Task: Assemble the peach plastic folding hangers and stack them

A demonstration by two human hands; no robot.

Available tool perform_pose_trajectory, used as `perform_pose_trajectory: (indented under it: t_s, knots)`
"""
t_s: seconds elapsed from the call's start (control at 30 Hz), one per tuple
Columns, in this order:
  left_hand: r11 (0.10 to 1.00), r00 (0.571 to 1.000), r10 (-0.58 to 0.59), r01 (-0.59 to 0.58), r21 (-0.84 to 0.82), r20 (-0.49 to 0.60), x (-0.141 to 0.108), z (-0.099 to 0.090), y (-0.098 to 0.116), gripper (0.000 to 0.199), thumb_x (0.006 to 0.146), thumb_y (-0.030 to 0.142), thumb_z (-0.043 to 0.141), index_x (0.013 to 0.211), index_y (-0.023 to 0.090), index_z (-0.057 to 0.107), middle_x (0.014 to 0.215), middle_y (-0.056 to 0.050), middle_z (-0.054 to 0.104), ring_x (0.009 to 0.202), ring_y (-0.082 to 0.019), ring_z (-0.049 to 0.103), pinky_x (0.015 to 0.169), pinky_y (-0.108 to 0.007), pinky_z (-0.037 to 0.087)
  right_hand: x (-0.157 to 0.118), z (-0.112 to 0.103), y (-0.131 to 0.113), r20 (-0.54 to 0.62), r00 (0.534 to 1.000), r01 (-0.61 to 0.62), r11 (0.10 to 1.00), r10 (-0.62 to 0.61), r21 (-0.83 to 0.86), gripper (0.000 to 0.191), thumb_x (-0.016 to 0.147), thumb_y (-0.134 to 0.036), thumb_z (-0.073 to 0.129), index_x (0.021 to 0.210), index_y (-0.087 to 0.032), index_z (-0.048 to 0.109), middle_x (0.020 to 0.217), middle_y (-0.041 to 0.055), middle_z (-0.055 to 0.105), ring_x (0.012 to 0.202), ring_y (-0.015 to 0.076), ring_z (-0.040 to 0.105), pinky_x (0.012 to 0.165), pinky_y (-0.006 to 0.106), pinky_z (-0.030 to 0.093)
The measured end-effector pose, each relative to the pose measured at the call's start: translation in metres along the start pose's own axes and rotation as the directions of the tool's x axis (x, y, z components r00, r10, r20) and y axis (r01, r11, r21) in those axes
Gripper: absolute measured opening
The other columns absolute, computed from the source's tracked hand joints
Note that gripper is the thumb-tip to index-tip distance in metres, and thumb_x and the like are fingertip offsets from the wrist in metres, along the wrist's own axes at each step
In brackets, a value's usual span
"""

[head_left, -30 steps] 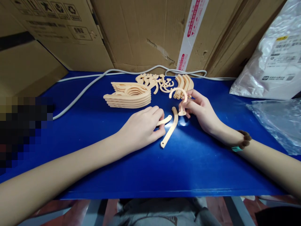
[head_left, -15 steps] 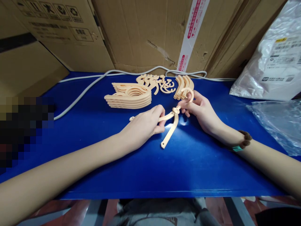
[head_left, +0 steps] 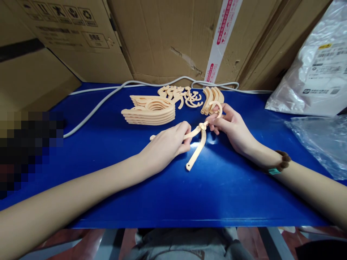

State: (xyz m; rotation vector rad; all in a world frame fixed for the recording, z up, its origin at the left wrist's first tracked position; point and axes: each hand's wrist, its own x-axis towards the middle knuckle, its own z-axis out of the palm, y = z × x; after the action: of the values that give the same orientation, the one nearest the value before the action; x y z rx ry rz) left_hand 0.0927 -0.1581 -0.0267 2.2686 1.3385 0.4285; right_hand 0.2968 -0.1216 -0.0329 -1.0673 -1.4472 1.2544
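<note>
My left hand (head_left: 167, 146) is closed round a cream curved arm piece (head_left: 193, 133), whose far end pokes out behind the knuckles. This arm's inner end meets the round joint of a cream hook piece (head_left: 216, 104); whether it is fastened there cannot be told. My right hand (head_left: 230, 124) pinches the hook piece near its stem. A second curved arm (head_left: 197, 152) hangs from the joint, slanting down towards the front left, with a small hole at its end.
Behind my hands on the blue table (head_left: 173, 202) are stacked cream hanger-like pieces (head_left: 149, 115), loose hooks (head_left: 193, 99) and curved arms (head_left: 213, 97). A white cable (head_left: 94, 108) runs along the cardboard boxes (head_left: 168, 39). Plastic bags (head_left: 311, 79) lie at the right.
The left arm piece's inner end has shifted slightly right, closer over the joint of the hook piece. Both hands keep their holds and have hardly moved.
</note>
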Motion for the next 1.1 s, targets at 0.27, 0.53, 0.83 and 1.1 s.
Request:
perform_pose_trajectory:
  t_s: [0.27,0.53,0.83,1.1]
  knots:
    - [0.998,0.998,0.054,-0.055,-0.036,-0.033,-0.001,0.004,-0.005,0.012,0.093,0.013,0.048,0.104,0.017,0.048,0.086,0.001,0.058,0.071,-0.014,0.054,0.065,-0.026,0.038,0.002,-0.002,0.001,-0.010,1.000,0.000,0.999,0.001,0.051,0.043,0.071,-0.020,0.072,0.109,-0.020,0.051,0.080,-0.0043,0.063,0.055,0.0068,0.051,0.049,0.021,0.039]
    - [0.989,0.978,0.145,-0.143,0.022,-0.151,-0.003,0.008,-0.010,0.021,0.098,0.021,0.041,0.110,0.015,0.057,0.092,-0.003,0.062,0.084,-0.020,0.059,0.073,-0.032,0.041,0.003,-0.003,0.002,-0.019,1.000,-0.011,0.996,0.013,0.092,0.044,0.070,-0.018,0.073,0.107,-0.020,0.051,0.079,-0.0042,0.064,0.055,0.0065,0.050,0.050,0.022,0.038]
    - [0.978,0.945,0.208,-0.207,0.030,-0.251,-0.004,0.010,-0.012,0.016,0.100,0.024,0.042,0.105,0.014,0.054,0.096,-0.006,0.063,0.086,-0.020,0.060,0.076,-0.033,0.043,0.004,-0.005,0.002,-0.049,0.998,-0.020,0.990,0.027,0.142,0.051,0.068,-0.022,0.079,0.111,-0.023,0.051,0.079,-0.0033,0.065,0.057,0.0083,0.051,0.049,0.023,0.036]
    - [0.976,0.950,0.219,-0.215,0.042,-0.224,-0.004,0.011,-0.012,0.019,0.102,0.026,0.040,0.108,0.015,0.053,0.099,-0.006,0.063,0.088,-0.021,0.060,0.077,-0.034,0.043,0.003,-0.005,0.001,0.013,1.000,0.004,0.992,-0.006,0.129,0.050,0.073,-0.022,0.078,0.116,-0.023,0.053,0.074,-0.0060,0.062,0.054,0.0070,0.048,0.049,0.022,0.038]
